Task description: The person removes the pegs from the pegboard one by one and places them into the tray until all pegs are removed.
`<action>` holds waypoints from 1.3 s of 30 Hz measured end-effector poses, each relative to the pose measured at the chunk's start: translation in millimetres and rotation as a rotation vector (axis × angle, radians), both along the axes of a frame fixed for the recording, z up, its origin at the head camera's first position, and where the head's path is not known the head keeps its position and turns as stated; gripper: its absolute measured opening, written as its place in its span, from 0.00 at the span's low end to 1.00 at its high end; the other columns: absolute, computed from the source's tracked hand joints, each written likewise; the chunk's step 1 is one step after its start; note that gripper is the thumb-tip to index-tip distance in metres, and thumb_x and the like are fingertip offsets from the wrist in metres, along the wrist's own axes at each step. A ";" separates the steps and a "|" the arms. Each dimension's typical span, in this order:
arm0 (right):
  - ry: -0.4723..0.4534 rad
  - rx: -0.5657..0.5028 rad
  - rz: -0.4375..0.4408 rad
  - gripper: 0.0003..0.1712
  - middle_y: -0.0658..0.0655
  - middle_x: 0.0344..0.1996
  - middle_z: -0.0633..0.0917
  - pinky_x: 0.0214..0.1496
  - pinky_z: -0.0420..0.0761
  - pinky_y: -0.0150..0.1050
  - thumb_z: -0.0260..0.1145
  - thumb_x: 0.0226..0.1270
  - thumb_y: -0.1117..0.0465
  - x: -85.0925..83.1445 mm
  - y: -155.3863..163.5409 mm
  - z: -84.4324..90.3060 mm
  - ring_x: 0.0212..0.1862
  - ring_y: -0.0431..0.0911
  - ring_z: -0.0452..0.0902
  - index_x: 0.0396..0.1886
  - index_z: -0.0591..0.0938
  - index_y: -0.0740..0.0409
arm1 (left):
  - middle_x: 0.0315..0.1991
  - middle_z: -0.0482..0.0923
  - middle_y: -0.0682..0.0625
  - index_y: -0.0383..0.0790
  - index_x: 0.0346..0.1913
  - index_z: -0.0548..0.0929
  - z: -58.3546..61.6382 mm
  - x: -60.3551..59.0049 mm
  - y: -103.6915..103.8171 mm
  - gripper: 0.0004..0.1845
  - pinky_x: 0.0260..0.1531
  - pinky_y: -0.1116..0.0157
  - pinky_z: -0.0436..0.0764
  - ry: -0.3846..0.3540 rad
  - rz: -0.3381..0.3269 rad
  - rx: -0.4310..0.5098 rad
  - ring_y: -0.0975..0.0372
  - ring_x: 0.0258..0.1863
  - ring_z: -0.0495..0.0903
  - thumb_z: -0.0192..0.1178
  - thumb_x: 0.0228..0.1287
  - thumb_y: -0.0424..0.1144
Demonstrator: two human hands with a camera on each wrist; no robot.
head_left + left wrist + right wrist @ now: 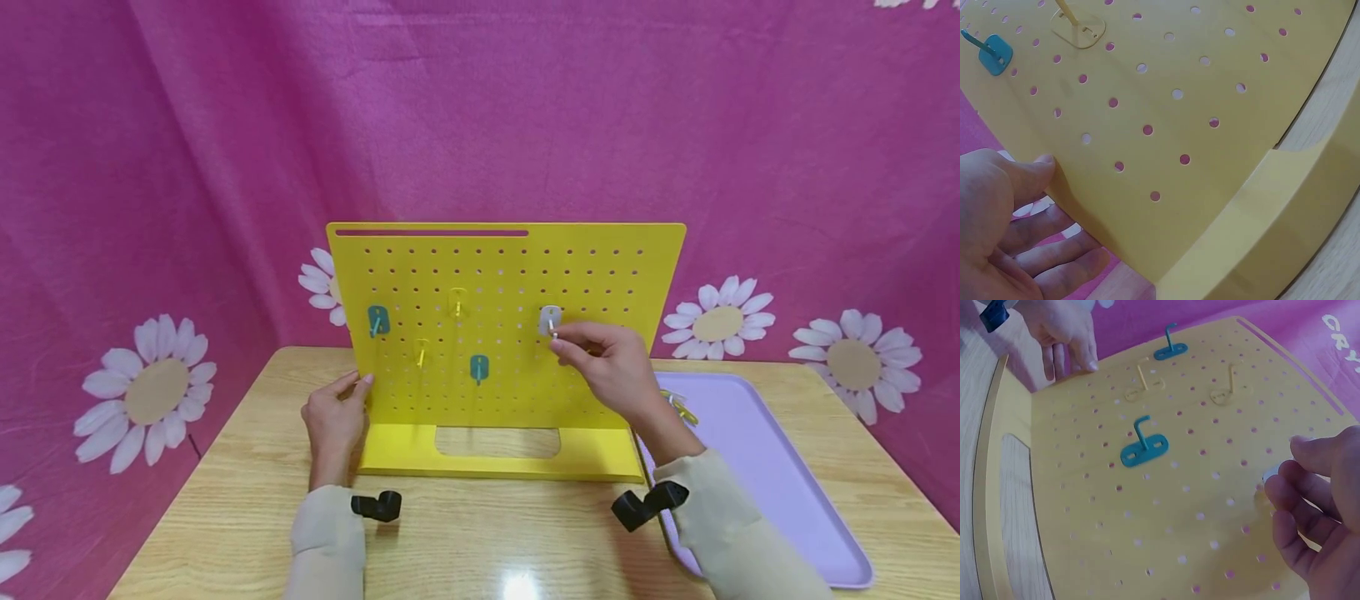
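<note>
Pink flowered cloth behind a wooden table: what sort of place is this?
Probably an indoor workspace set up for recording hand work: a yellow pegboard stands on the wooden table, a flowered cloth hangs behind it, and black devices sit at both wrists.

1. The pegboard (511, 333) stands on the desk (465, 533) near its back edge, with the cloth (495, 108) behind.
2. The leftmost hook (382, 318) is near the board's left edge.
3. Going right come the second hook (422, 356), lower; the third hook (458, 305), higher; and the fourth hook (480, 367), lowest.
4. The rightmost hook (549, 317) is at the right hand (611, 362).
5. The left hand (335, 421) is at the board's left edge.
6. Right of the board lies the tray (750, 467), small pieces (681, 411) near its back left corner.
</note>
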State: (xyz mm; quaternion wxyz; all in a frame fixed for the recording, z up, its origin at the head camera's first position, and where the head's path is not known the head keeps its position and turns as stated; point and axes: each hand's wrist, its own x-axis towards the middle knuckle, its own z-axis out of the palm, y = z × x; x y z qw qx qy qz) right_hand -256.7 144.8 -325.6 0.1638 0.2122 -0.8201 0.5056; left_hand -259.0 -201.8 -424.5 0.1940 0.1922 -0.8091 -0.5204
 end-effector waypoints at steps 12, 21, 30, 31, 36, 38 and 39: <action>0.079 0.028 -0.087 0.09 0.59 0.32 0.88 0.31 0.80 0.28 0.70 0.66 0.69 15.8 44.6 -7.4 0.31 0.39 0.83 0.44 0.88 0.67 | 0.58 0.80 0.40 0.41 0.60 0.83 -0.5 -0.1 -2.9 0.21 0.66 0.49 0.64 -0.003 0.002 -0.010 0.47 0.64 0.70 0.64 0.70 0.47; 0.097 0.094 -0.188 0.09 0.58 0.28 0.88 0.22 0.76 0.30 0.71 0.65 0.68 23.5 79.0 -14.4 0.28 0.37 0.82 0.44 0.88 0.67 | 0.57 0.80 0.39 0.40 0.60 0.84 -1.1 0.3 -2.5 0.21 0.65 0.47 0.62 0.014 -0.006 0.000 0.45 0.63 0.67 0.64 0.70 0.47; 0.093 0.153 -0.263 0.10 0.58 0.28 0.88 0.22 0.76 0.28 0.72 0.65 0.66 27.4 107.9 -24.0 0.28 0.32 0.80 0.45 0.88 0.66 | 0.57 0.81 0.39 0.39 0.60 0.84 0.3 0.2 -1.5 0.21 0.65 0.47 0.63 0.015 -0.004 0.011 0.45 0.63 0.68 0.64 0.70 0.47; 0.089 0.162 -0.272 0.10 0.58 0.28 0.88 0.22 0.75 0.28 0.71 0.65 0.66 27.7 111.0 -25.6 0.28 0.32 0.80 0.45 0.88 0.65 | 0.57 0.81 0.39 0.39 0.60 0.83 0.7 0.4 -1.2 0.21 0.65 0.47 0.63 0.015 -0.005 0.014 0.46 0.63 0.68 0.64 0.70 0.47; 0.071 0.213 -0.314 0.11 0.59 0.27 0.88 0.22 0.74 0.29 0.71 0.66 0.66 27.5 126.4 -35.2 0.28 0.32 0.79 0.46 0.88 0.67 | 0.58 0.80 0.39 0.40 0.60 0.83 0.9 0.2 -0.4 0.21 0.66 0.48 0.63 0.010 -0.009 0.017 0.46 0.64 0.69 0.64 0.70 0.47; 0.053 0.228 -0.329 0.12 0.59 0.28 0.88 0.23 0.74 0.29 0.71 0.66 0.65 27.0 132.1 -39.0 0.28 0.33 0.79 0.46 0.88 0.67 | 0.58 0.80 0.39 0.40 0.60 0.83 0.7 0.1 -0.3 0.21 0.66 0.47 0.62 0.008 -0.009 0.015 0.46 0.64 0.68 0.64 0.70 0.47; 0.040 0.233 -0.337 0.12 0.59 0.29 0.88 0.24 0.75 0.29 0.71 0.67 0.65 26.7 134.8 -41.0 0.29 0.34 0.79 0.47 0.88 0.67 | 0.58 0.80 0.39 0.39 0.60 0.84 0.5 0.0 -0.3 0.21 0.66 0.47 0.62 0.011 -0.008 0.013 0.46 0.64 0.68 0.64 0.70 0.47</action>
